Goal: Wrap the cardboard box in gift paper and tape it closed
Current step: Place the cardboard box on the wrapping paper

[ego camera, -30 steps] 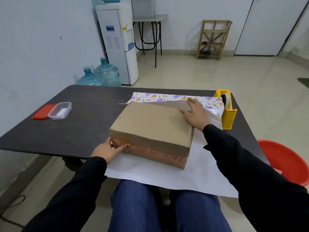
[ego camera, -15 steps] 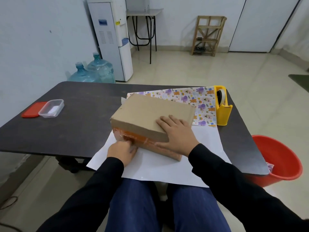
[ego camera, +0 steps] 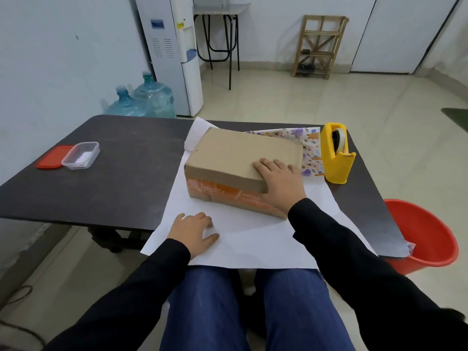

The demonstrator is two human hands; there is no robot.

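Under the right hand (ego camera: 279, 184) sits the box (ego camera: 240, 158), resting on the paper (ego camera: 248, 239), which lies white side up on the table (ego camera: 121, 173). That hand lies flat on the box's near right corner, fingers (ego camera: 263, 165) spread and straight across the top, palm and wrist dropping over the front edge onto the orange-taped front face; it grips nothing. Left of and nearer than those fingers, the left hand (ego camera: 193, 233) presses palm down on the bare paper just in front of the box, apart from it, fingers loosely spread and slightly bent, thumb out to the right, holding nothing. Near edge of the paper hangs off the table over the person's lap. Beyond the right fingertips, the far part of the paper is turned over so its printed side shows beside the box's right end. Just right of that printed patch stands the yellow dispenser (ego camera: 338, 158), upright, touching or nearly touching the paper's edge. Far left of both hands, a clear tub (ego camera: 81, 155) lies by a red lid (ego camera: 52, 160). Right of the table, past the right sleeve, stands a red bucket (ego camera: 428, 236) on the floor.
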